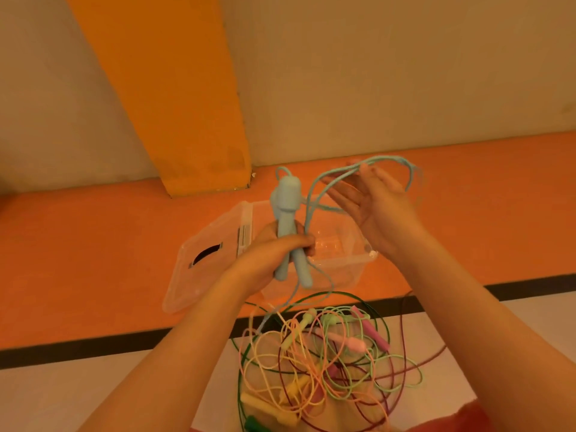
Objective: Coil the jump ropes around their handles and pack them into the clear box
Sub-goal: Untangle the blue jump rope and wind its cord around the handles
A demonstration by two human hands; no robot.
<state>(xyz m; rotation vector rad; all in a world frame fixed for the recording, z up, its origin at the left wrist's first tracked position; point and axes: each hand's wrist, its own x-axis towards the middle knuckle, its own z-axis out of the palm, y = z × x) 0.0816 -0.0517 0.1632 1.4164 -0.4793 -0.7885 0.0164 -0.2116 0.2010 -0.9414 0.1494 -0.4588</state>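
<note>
Shows one lid [205, 263] lying flat at left, beside one clear box [352, 260]. Clenches left hand [274, 254] fingers round two blue handles [288, 207], held above the box, long axes near upright, lower ends splayed. Drapes one blue rope [314, 194] over right hand [371, 210], fingers straight, released. Shows tangled ropes [327, 363] below; count unclear.

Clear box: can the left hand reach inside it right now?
Probably yes. The left hand, gripping the blue handles, is held close over the box, whose lid lies flipped open beside it. Nothing seems in the way. The rope hangs loose, though.
</note>
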